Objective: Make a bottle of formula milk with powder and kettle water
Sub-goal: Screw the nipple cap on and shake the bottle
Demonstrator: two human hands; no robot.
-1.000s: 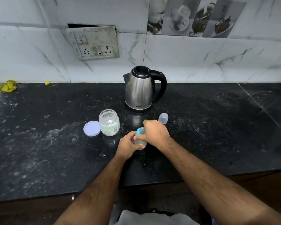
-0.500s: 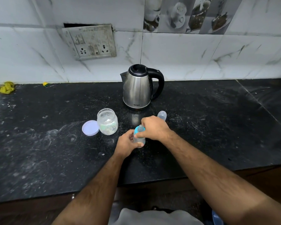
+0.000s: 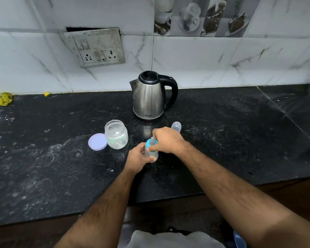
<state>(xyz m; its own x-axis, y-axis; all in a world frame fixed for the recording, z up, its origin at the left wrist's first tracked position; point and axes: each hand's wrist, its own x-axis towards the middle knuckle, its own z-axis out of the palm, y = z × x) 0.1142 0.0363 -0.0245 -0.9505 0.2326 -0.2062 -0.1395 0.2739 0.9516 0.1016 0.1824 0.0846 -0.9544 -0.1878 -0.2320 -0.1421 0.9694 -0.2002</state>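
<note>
Lid (image 3: 97, 141) and open powder jar (image 3: 116, 134) sit left of the hands, clear. Left hand (image 3: 138, 158) wraps the bottle (image 3: 151, 153) body; right hand (image 3: 166, 140) is closed over its blue collar (image 3: 148, 144). Bottle is probably light, smooth plastic: hold body low, twist at collar. Clear cap (image 3: 176, 126) just behind right hand, kettle (image 3: 149, 97) beyond; nothing blocks.

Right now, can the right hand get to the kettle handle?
Probably yes. The right hand is on the bottle top, and the kettle stands just behind with its handle turned to the right. Only the small clear cap lies between, and it is low.
</note>
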